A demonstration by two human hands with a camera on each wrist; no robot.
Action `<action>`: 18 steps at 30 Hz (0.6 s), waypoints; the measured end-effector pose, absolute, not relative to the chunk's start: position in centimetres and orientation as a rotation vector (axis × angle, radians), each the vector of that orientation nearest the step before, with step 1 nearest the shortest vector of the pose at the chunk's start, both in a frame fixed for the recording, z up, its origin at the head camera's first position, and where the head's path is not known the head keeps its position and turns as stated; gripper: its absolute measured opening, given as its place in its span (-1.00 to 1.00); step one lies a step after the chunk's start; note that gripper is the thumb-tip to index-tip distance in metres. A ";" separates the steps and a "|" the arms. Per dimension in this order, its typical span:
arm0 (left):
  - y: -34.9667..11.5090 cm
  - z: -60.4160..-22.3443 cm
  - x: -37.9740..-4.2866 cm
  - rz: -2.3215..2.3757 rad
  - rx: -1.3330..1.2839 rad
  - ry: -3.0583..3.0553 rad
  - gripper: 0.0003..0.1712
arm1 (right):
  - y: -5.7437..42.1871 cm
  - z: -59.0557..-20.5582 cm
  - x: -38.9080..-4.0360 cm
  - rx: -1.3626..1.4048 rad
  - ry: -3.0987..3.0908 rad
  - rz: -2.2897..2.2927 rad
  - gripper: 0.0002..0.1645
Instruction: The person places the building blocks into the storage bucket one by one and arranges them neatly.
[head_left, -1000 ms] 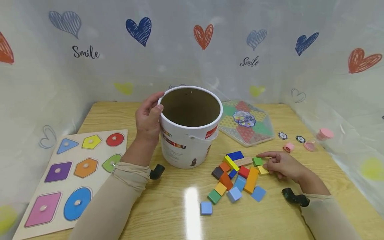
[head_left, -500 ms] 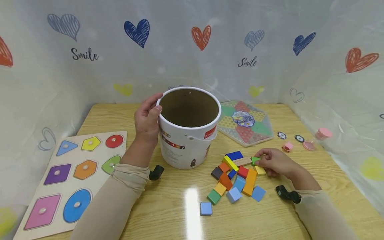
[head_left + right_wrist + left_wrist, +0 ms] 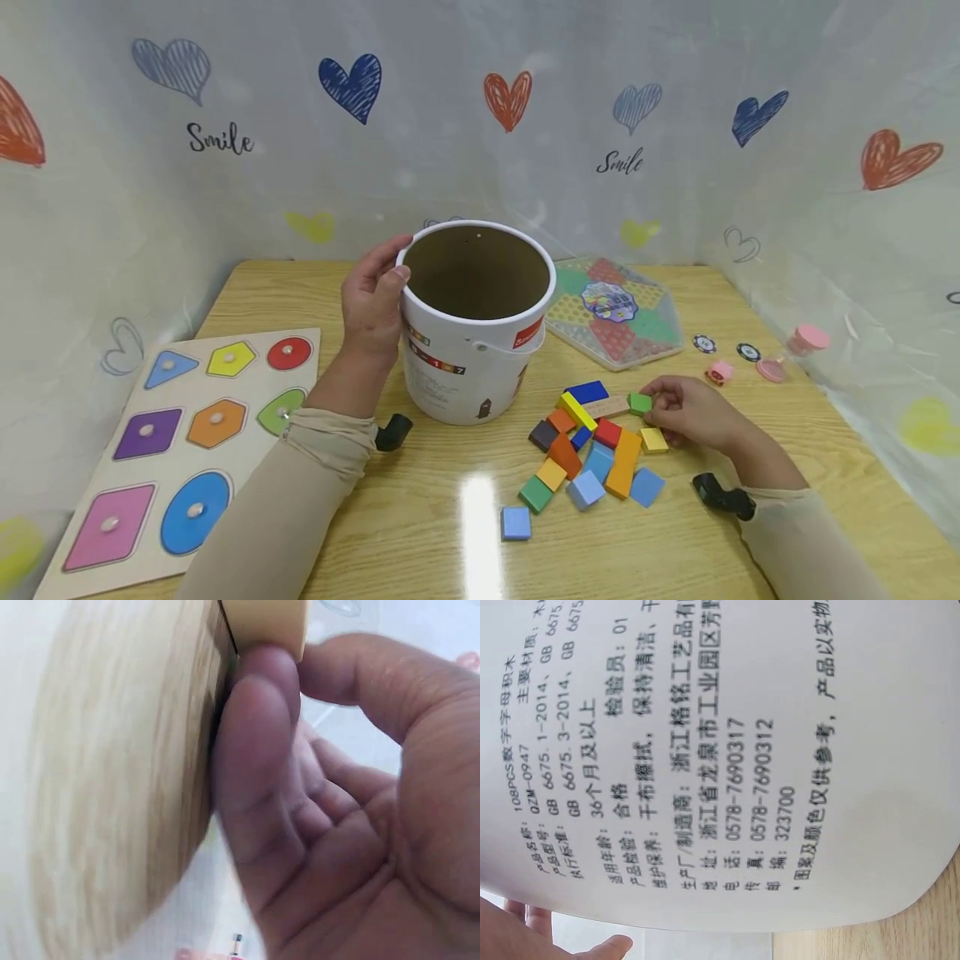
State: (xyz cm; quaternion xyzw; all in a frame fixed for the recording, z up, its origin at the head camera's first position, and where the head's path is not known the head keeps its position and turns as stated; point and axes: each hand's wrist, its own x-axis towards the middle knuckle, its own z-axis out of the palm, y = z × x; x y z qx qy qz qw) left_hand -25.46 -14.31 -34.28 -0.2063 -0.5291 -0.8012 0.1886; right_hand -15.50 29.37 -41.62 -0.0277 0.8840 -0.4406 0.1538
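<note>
My left hand [image 3: 375, 304] grips the rim of a white bucket [image 3: 457, 375] at its left side, thumb near the inside edge. The left wrist view is filled by the bucket's printed wall [image 3: 840, 847], with fingertips below it. At the right of a loose group of wooden blocks, my right hand [image 3: 693, 410] pinches a green block [image 3: 640, 404] by its right end, low over the table. Close below it lies a yellow block [image 3: 654, 440]. In the right wrist view the curled fingers [image 3: 259, 742] come against a pale block [image 3: 266, 626]; the green one is hidden there.
A shape-knob board [image 3: 180, 450] lies at the left. Behind the blocks is a hexagonal game board [image 3: 615, 312]. Two chips [image 3: 704, 343] and small pink toys [image 3: 808, 339] sit at the right. A lone blue block [image 3: 516, 523] lies near the front.
My right hand has moved left from above the yellow block to the green block, which has shifted slightly. The yellow block shows fully now. My left hand stays on the bucket.
</note>
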 end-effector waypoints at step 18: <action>-14.2 -34.2 -25.4 -2.231 -0.534 -1.521 -0.56 | 20.7 -26.3 -18.8 -0.564 2.442 -1.543 -0.62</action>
